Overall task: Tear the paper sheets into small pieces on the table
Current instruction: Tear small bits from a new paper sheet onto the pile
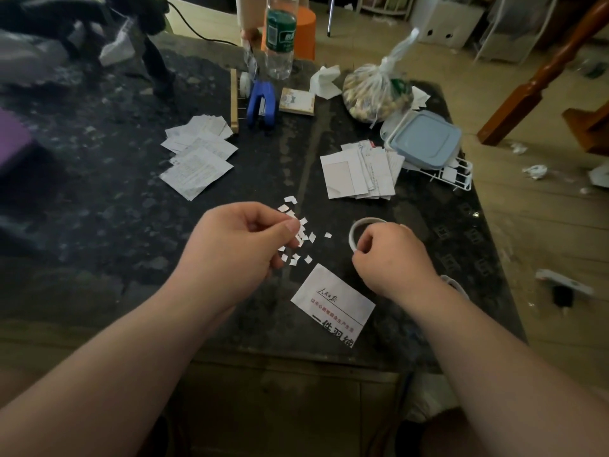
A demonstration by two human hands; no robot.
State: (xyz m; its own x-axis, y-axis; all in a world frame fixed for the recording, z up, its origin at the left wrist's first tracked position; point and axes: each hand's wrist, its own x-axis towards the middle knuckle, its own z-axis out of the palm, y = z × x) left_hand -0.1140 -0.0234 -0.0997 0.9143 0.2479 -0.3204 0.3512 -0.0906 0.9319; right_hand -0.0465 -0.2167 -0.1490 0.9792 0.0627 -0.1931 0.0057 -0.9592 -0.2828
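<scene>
1. Centrally, the left hand (244, 239) pinches a paper scrap (300, 230) above the scattered scraps (308, 259).
2. Right hand (392, 258) is curled against a white ring (353, 233); I cannot tell whether it holds anything.
3. Printed sheet (333, 305) lies near the table's (131, 225) front edge.

i note that the left hand (244, 245) pinches a paper scrap (299, 233), mostly hidden by the thumb and hard to tell from the bits behind it. the right hand (392, 258) grips the white ring (361, 224), covering its near half. the bottle (280, 37) is cut off at the top edge. the near sheet (333, 303) has small print too fine to read. the dark items (82, 31) far left are blurred.
</scene>
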